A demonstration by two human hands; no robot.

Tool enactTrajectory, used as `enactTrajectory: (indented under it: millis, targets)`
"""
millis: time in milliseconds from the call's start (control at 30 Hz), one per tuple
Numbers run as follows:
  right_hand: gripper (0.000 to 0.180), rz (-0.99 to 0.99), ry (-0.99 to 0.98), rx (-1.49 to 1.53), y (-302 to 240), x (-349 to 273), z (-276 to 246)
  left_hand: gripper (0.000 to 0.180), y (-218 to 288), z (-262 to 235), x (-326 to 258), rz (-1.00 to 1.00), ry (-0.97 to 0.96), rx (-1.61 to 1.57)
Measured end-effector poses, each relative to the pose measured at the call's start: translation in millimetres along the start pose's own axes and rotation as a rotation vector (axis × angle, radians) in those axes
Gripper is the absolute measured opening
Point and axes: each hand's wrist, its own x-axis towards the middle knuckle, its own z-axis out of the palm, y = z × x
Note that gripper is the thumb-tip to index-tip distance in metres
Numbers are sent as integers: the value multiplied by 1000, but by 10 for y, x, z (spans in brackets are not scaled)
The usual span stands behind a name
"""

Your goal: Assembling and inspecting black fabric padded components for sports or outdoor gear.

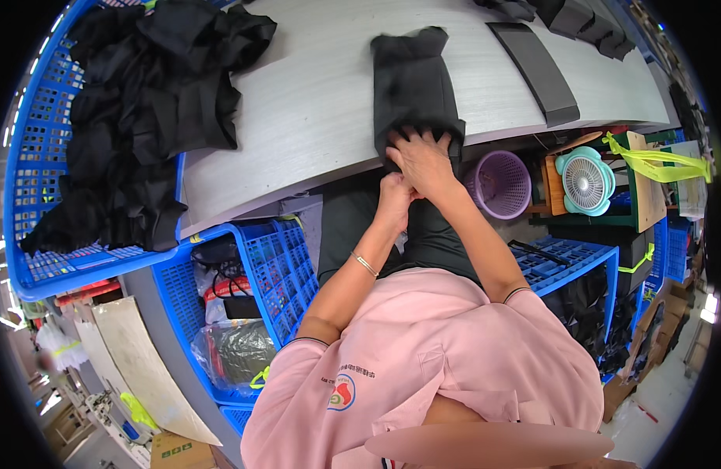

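Note:
A black fabric piece (414, 86), long and sleeve-like, lies across the front edge of the table, its near end hanging over toward my lap. My right hand (423, 160) rests on that near end with its fingers spread, some fingertips pushed into the folds. Close against the right wrist, just below the table edge, my left hand (394, 191) is closed with its fingers curled. Whatever it grips is hidden by the hand itself.
A blue basket (52, 117) heaped with black fabric pieces (157, 102) stands at left. On the table's right lies a flat dark grey panel (535, 72), with black pieces (583, 23) beyond. A purple bin (501, 185) and a small fan (585, 181) sit under the right edge.

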Motion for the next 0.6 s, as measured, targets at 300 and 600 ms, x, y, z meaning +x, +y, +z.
enactTrajectory:
  millis: [300,600]
  targets:
    - [32,41,48,31,-24,-273,22,52,482,82,-217,935,603,1118]
    - [38,-218,264,189,485,-380,-6,14,461,-272,-285,602,268,912]
